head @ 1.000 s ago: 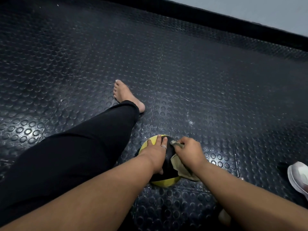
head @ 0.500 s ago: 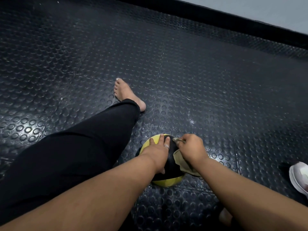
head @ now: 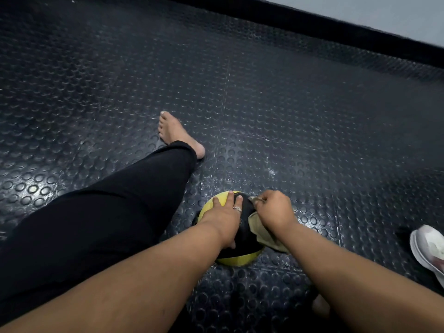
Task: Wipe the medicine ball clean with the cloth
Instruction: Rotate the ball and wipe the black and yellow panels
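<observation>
Since a second ago my right hand [head: 274, 209] has slid a bit farther over the top of the medicine ball [head: 236, 257], dragging the cloth [head: 263, 233] with it; my left hand [head: 224, 218] has hardly moved. The ball, yellow and black, sits on the studded black rubber floor [head: 312, 116] just in front of me, between my forearms and right beside my outstretched leg in black trousers [head: 108, 219]. My left hand lies flat on the ball's top, its fingers [head: 230, 199] straight and spread, a ring on one. My right hand's fingers are curled tight round a bunch of the beige cloth, pressing it on the ball's right side; the loose end hangs down toward the floor. Bare foot [head: 176, 133] ahead, well apart from the ball. White shoe [head: 427, 248] at the right edge. Black skirting [head: 312, 27] under a pale wall along the top.
</observation>
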Tool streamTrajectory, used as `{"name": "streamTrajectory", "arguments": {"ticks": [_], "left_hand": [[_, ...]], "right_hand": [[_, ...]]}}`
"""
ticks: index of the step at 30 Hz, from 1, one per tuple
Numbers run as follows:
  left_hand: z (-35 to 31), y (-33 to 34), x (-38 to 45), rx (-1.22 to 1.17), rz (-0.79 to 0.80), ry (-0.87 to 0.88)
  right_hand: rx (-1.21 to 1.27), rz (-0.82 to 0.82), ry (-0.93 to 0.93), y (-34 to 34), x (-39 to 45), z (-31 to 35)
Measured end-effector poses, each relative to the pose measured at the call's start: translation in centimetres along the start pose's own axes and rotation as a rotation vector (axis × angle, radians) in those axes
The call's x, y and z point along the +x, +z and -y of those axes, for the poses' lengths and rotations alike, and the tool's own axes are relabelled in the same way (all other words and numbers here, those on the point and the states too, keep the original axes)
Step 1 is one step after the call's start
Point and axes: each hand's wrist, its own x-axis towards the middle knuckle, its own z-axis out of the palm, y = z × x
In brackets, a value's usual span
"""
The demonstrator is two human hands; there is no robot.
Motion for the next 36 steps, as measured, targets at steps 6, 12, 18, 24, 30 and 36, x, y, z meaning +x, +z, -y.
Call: {"name": "streamTrajectory", "arguments": {"ticks": [6, 12, 18, 24, 30, 36], "left_hand": [[-1.8, -4.2, -9.0, -0.073, 0.203, 0.283], [3.8, -3.0, 15.0, -0.340, -0.523, -0.404], [4.4, -4.0, 13.1, -0.306, -0.606, -0.334], [2.5, -4.6, 10.3, -0.354, -0.493, -0.261], [0.9, -7.0, 0.9, -0.308, -0.223, -0.072], [-2.0, -2.2, -14.5, 0.097, 0.500, 0.348]], "right_hand": [[-0.049, 0.039, -0.080, 0.4, -1.1, 1.0], [-0.022, 0.008, -0.018, 0.1, -0.6, 0.5], [-0.036, 0.046, -0.006, 0.1, -0.3, 1.3], [-0.016, 0.030, -0.071, 0.5, -1.7, 0.5], [-0.069, 0.069, -0.024, -0.5, 0.2, 0.3], [-0.089, 0.024, -0.142, 0.9, -1.2, 1.0]]}}
